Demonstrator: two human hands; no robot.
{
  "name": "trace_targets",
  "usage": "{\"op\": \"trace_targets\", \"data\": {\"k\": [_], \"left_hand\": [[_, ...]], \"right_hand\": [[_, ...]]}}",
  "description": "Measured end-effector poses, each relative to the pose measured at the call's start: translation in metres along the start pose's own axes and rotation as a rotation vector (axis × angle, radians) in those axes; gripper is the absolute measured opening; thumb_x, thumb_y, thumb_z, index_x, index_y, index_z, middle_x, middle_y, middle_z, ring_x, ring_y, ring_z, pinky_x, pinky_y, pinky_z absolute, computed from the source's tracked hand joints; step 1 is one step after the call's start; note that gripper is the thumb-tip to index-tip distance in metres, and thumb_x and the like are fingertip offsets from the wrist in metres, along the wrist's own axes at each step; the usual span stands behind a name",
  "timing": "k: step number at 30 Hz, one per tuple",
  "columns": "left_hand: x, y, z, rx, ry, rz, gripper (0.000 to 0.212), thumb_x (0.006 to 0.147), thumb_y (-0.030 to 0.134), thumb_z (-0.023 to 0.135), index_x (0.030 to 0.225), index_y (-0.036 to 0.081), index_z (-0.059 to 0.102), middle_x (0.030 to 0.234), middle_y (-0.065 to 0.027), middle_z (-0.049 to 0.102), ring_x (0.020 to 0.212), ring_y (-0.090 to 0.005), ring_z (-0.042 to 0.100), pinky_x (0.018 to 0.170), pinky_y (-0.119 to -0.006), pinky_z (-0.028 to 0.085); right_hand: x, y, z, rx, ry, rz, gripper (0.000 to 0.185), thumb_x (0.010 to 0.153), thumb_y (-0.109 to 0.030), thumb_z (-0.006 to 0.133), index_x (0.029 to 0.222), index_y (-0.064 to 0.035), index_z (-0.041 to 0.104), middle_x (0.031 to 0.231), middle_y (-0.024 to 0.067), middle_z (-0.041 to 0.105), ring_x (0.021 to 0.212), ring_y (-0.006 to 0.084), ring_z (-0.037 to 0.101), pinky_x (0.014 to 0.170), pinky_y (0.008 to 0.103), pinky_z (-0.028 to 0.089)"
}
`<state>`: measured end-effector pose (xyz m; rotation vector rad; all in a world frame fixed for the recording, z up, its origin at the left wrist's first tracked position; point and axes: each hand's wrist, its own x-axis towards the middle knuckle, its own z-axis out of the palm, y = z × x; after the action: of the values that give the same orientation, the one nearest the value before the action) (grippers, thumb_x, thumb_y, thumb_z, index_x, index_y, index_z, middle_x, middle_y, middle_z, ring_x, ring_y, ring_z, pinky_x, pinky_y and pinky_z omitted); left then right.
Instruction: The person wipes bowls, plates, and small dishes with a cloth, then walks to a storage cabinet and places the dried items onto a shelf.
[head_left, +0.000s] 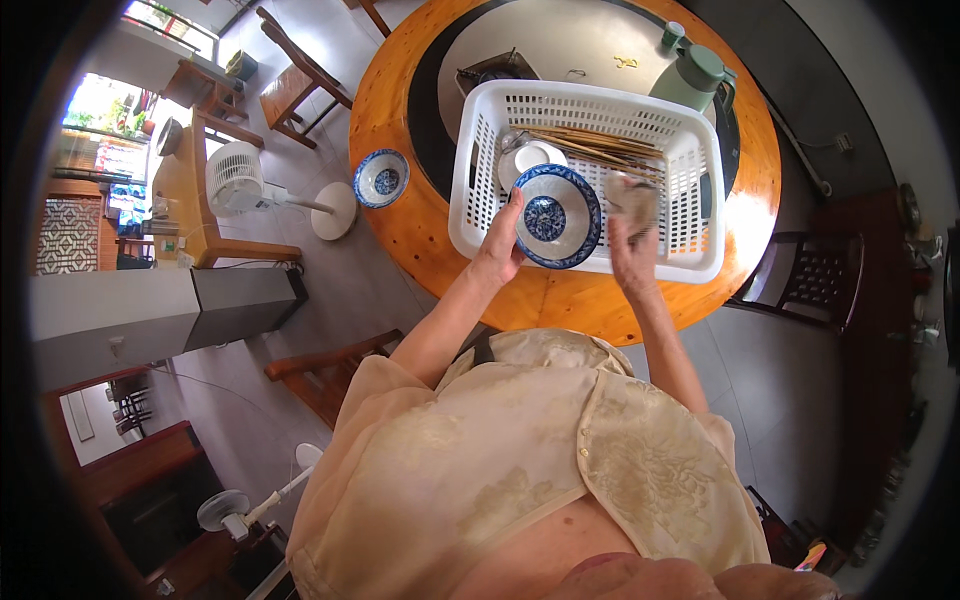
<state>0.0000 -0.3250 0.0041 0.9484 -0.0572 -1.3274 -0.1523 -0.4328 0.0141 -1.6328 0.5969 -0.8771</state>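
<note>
My left hand (501, 244) grips the rim of a blue-and-white patterned bowl (574, 226), its inside facing up towards me, above the near part of a white plastic basket (585, 97). To the right of the bowl, my right hand (634, 259) holds a blurred, greyish cloth (631, 199), apart from the bowl. Within the basket lie a bundle of wooden chopsticks (600, 144) and some white dishes (531, 156), partly hidden by the bowl. A second blue-and-white bowl (381, 178) stands on the round wooden table (420, 232), left of the basket.
Behind the basket are a dark metal stand (499, 69) and a green thermos jug (694, 75) with a small green cup (673, 35) beside it. Wooden chairs (300, 82) surround the table. A white standing fan (236, 180) is on the left.
</note>
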Motion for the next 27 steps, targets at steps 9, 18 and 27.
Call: {"op": "trace_targets", "data": {"k": [9,18,27], "left_hand": [[0.003,0.015,-0.034,0.016,-0.018,0.058,0.043,0.094,0.04,0.035,0.123,0.009,0.039,0.115,-0.0101,0.05,0.107,-0.0219,0.051,0.087,-0.037,0.046],[-0.005,0.08,-0.082,-0.076,0.038,0.041,0.045,0.093,0.038,0.037,0.116,0.001,0.047,0.107,-0.0127,0.059,0.097,-0.0212,0.059,0.084,-0.034,0.048],[-0.017,0.09,-0.087,0.003,0.032,-0.064,0.044,0.094,0.04,0.035,0.118,0.005,0.045,0.098,-0.0067,0.058,0.091,-0.0177,0.058,0.075,-0.03,0.052]], "right_hand": [[0.005,0.02,0.078,-0.664,-0.792,-0.134,0.076,0.081,-0.055,0.045,0.134,-0.0022,0.03,0.143,0.0222,0.017,0.131,0.0404,0.018,0.107,0.0428,0.017],[0.031,-0.018,0.108,-0.767,-0.579,-0.458,0.027,0.075,-0.011,0.059,0.1,-0.0038,0.061,0.104,0.0083,0.056,0.104,0.0291,0.046,0.094,0.0426,0.033],[0.031,-0.007,0.167,-0.557,-0.686,-0.24,0.052,0.087,-0.027,0.048,0.13,0.0001,0.035,0.132,0.0205,0.038,0.121,0.0368,0.037,0.103,0.0395,0.027]]}}
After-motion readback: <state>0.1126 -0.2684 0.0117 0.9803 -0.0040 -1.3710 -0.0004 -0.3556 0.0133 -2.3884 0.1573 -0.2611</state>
